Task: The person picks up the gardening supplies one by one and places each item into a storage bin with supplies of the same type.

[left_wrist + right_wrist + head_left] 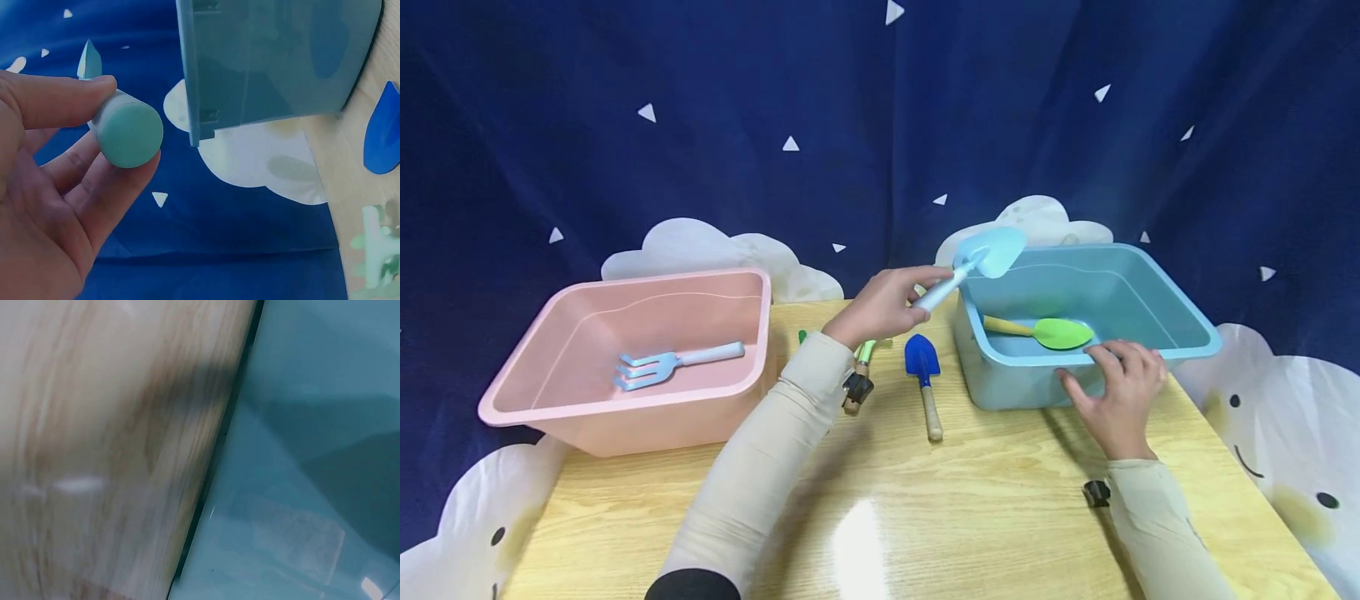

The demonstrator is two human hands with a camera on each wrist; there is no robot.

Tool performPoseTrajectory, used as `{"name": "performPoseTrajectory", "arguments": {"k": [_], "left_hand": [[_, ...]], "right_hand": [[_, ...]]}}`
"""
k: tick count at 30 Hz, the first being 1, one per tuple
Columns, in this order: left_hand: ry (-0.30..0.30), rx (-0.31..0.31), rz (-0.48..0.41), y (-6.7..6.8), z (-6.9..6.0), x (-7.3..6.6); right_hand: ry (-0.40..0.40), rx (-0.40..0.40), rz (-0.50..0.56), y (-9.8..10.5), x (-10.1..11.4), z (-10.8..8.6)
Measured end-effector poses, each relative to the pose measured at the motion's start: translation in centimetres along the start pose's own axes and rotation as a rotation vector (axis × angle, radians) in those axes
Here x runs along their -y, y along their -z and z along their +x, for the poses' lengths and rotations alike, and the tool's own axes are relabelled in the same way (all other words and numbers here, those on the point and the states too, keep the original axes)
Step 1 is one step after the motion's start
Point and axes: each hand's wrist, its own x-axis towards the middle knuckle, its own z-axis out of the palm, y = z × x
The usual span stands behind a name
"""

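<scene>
My left hand [886, 307] pinches the pale handle of a light-blue hand trowel [992, 250], held up by the left rim of the blue tub [1000, 385]. The left wrist view shows the round green end of the trowel's handle [131, 134] between thumb and fingers. At the tub's front rim, my right hand [1118, 396] holds on, fingers over the edge and thumb against the outer wall. That hand is out of sight in the right wrist view, where the tub wall [300, 487] fills one side. Inside the tub lies a green trowel [1062, 333] with a yellow handle.
A pink tub [647, 425] on the left contains a light-blue hand fork [655, 368]. Between the tubs, a dark-blue trowel [922, 358] lies on the wooden table [970, 500]. Green tools with a wooden handle [853, 398] are partly hidden by my left arm.
</scene>
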Motion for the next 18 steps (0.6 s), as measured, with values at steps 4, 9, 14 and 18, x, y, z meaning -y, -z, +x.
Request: {"name": "performPoseTrajectory", "arguments": {"k": [4,9,14,18], "left_hand": [[-0.020,0.039,0.043,0.9,1.0,-1.2],[-0.043,0.064,0.096,2.1,2.2,-2.9],[-0.066,0.091,0.120,3.1,3.3,-4.4],[-0.069,0.094,0.134,3.6,4.1,-5.3]], "right_hand": [[-0.007,0.008,-0.005,0.1,0.1,0.0],[-0.009,0.010,-0.007,0.1,0.1,0.0],[-0.009,0.014,-0.013,0.2,0.0,-0.1],[-0.002,0.003,-0.007,0.1,-0.1,-0.1]]}}
